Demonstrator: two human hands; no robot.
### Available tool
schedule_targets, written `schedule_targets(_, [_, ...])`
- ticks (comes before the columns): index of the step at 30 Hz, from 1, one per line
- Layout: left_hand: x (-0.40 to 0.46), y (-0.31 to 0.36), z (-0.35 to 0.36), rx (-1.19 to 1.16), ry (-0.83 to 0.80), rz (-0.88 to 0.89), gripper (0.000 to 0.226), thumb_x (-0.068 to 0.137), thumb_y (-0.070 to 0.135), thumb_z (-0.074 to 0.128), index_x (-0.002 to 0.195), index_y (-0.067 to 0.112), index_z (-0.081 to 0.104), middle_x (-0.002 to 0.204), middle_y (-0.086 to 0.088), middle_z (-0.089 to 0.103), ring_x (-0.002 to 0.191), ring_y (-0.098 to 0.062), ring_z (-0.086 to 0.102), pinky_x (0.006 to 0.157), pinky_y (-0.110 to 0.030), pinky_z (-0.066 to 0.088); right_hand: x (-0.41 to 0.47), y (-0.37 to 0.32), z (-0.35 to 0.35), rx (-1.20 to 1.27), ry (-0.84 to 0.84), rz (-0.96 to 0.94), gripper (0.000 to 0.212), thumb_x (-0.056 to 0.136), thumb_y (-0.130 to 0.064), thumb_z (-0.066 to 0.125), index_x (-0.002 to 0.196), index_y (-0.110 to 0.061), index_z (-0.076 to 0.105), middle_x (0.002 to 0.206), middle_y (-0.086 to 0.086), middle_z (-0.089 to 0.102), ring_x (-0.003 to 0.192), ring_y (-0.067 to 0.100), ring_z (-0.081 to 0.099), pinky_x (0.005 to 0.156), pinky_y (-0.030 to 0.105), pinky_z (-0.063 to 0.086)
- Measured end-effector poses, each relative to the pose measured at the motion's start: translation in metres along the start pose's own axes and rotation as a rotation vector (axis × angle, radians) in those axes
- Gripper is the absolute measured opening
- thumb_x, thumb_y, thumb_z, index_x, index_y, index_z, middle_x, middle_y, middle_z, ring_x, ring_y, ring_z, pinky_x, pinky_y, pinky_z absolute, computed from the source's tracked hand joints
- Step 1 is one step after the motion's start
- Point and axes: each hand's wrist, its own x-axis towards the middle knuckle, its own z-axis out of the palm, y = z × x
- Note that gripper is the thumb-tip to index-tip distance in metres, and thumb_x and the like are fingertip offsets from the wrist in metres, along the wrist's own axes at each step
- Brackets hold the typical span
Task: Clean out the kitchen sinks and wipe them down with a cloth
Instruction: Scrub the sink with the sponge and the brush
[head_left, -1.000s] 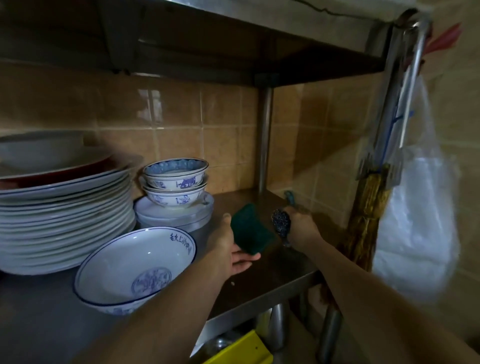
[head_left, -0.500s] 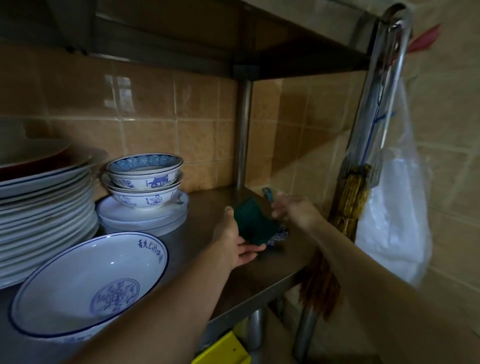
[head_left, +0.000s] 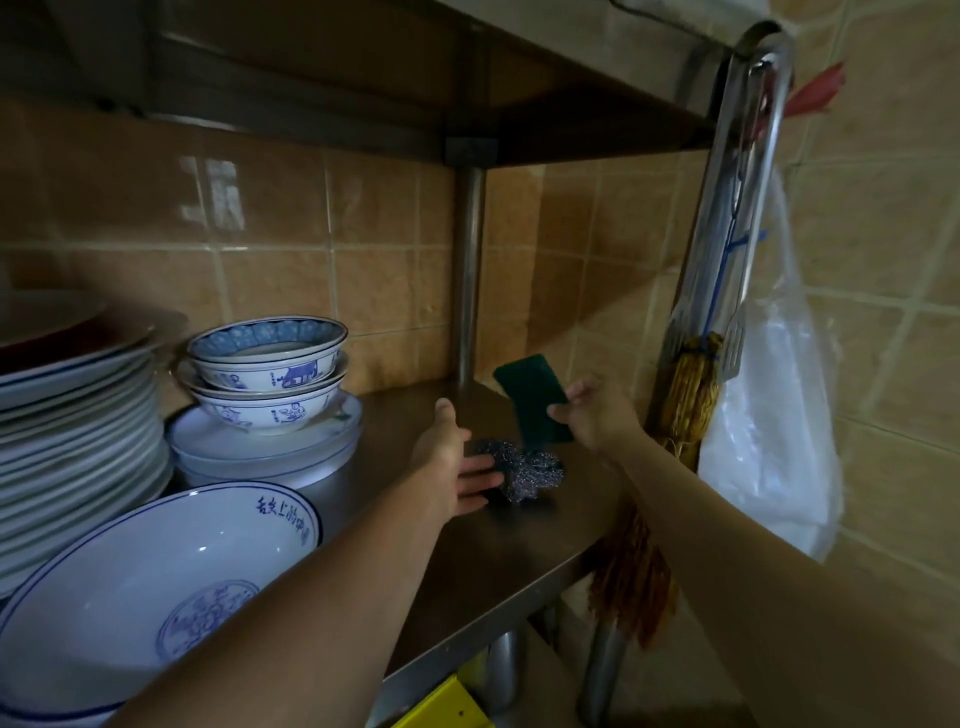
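The right hand (head_left: 597, 415) pinches the green pad (head_left: 532, 397) above the shelf (head_left: 519, 545). The left hand (head_left: 457, 467), fingers straight, touches the wire ball (head_left: 524, 470), partly hiding it. Blue writing on the bowl (head_left: 156, 587) is too blurry to read.

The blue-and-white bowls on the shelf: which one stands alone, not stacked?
The large bowl with blue writing inside its rim, nearest the camera; the two smaller bowls sit nested on plates.

Shelf (head_left: 493, 551): brushed stainless steel, dull sheen. Scouring pad (head_left: 532, 397): matt green coarse fibre; scourer (head_left: 524, 470): tangled metal wire. Bowls (head_left: 267, 358): glazed ceramic; wall tiles (head_left: 374, 286): glossy; bag (head_left: 769, 415): translucent plastic.
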Motion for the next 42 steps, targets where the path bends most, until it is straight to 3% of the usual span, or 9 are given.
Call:
schedule_targets(4, [0.001, -0.007, -0.009, -0.051, 0.079, -0.03, 0.054, 0.099, 0.053, 0.029, 0.129, 0.014, 0.051, 0.101, -0.009, 0.063, 0.077, -0.022, 0.063, 0.081, -0.042, 0.043, -0.001, 0.013, 0.01, -0.486, 0.247, -0.216, 0.005, 0.089, -0.007, 0.061, 0.093, -0.009, 0.063, 0.092, 0.005, 0.063, 0.086, 0.02, 0.064, 0.067, 0.027, 0.054])
schedule_targets(7, [0.001, -0.012, -0.013, -0.047, 0.116, -0.047, 0.045, 0.1, 0.045, 0.034, 0.123, 0.012, 0.054, 0.099, -0.009, 0.062, 0.074, -0.02, 0.062, 0.08, -0.04, 0.045, -0.008, 0.026, 0.027, -0.841, 0.176, -0.39, 0.021, 0.092, -0.008, 0.056, 0.112, -0.009, 0.06, 0.095, 0.005, 0.063, 0.084, 0.018, 0.063, 0.067, 0.023, 0.051])
schedule_targets(9, [0.0, -0.014, -0.015, -0.037, 0.118, -0.057, 0.041, 0.101, 0.041, 0.035, 0.121, 0.011, 0.055, 0.104, -0.01, 0.062, 0.074, -0.02, 0.061, 0.081, -0.041, 0.045, -0.012, 0.035, 0.037, -0.933, 0.124, -0.521, 0.027, 0.092, -0.008, 0.055, 0.119, -0.012, 0.055, 0.106, 0.006, 0.061, 0.092, 0.02, 0.062, 0.069, 0.023, 0.048])
schedule_targets(12, [-0.002, -0.018, -0.017, -0.02, 0.11, -0.066, 0.039, 0.102, 0.038, 0.035, 0.121, 0.01, 0.054, 0.108, -0.012, 0.061, 0.075, -0.02, 0.061, 0.082, -0.041, 0.045, -0.019, 0.04, 0.038, -0.94, 0.121, -0.573, 0.028, 0.088, -0.01, 0.058, 0.115, -0.015, 0.057, 0.116, 0.006, 0.056, 0.103, 0.024, 0.057, 0.08, 0.029, 0.046])
schedule_targets(16, [-0.01, -0.022, -0.015, -0.016, 0.074, -0.07, 0.038, 0.102, 0.036, 0.036, 0.123, 0.01, 0.053, 0.108, -0.011, 0.06, 0.076, -0.02, 0.06, 0.081, -0.041, 0.044, -0.023, 0.037, 0.026, -0.932, -0.022, -0.432, 0.049, 0.08, -0.012, 0.063, 0.127, -0.018, 0.049, 0.128, 0.009, 0.05, 0.122, 0.03, 0.043, 0.097, 0.039, 0.04])
schedule_targets(22, [-0.023, -0.028, -0.007, -0.009, 0.032, -0.086, 0.035, 0.101, 0.036, 0.038, 0.119, 0.01, 0.054, 0.087, -0.006, 0.059, 0.07, -0.018, 0.059, 0.078, -0.039, 0.044, -0.042, 0.032, 0.003, -0.802, -0.122, -0.319, 0.067, 0.078, -0.013, 0.067, 0.138, -0.014, 0.037, 0.135, 0.013, 0.044, 0.127, 0.033, 0.037, 0.102, 0.037, 0.037])
schedule_targets(31, [-0.047, -0.046, 0.019, 0.059, -0.056, -0.106, 0.034, 0.101, 0.035, 0.038, 0.121, 0.011, 0.053, 0.084, -0.006, 0.061, 0.067, -0.018, 0.06, 0.064, -0.033, 0.046, -0.106, 0.041, -0.035, -0.735, -0.109, -0.271, 0.063, 0.081, -0.014, 0.062, 0.139, -0.018, 0.038, 0.139, 0.009, 0.035, 0.129, 0.031, 0.037, 0.105, 0.035, 0.036])
schedule_targets(38, [-0.089, -0.097, 0.052, 0.175, -0.126, -0.148, 0.027, 0.099, 0.031, 0.044, 0.115, 0.014, 0.057, 0.079, -0.003, 0.065, 0.067, -0.014, 0.061, 0.053, -0.031, 0.043, -0.19, 0.072, -0.102, -0.777, -0.044, -0.226, 0.049, 0.086, -0.02, 0.06, 0.133, -0.015, 0.048, 0.134, 0.009, 0.044, 0.123, 0.03, 0.04, 0.092, 0.033, 0.037])
schedule_targets(42, [-0.124, -0.137, 0.082, 0.254, -0.201, -0.152, 0.023, 0.099, 0.028, 0.043, 0.116, 0.017, 0.055, 0.084, -0.001, 0.066, 0.069, -0.012, 0.061, 0.052, -0.028, 0.042, -0.241, 0.1, -0.149, -0.798, -0.033, -0.13, 0.053, 0.087, -0.012, 0.058, 0.138, -0.012, 0.043, 0.141, 0.009, 0.039, 0.128, 0.031, 0.036, 0.099, 0.034, 0.034])
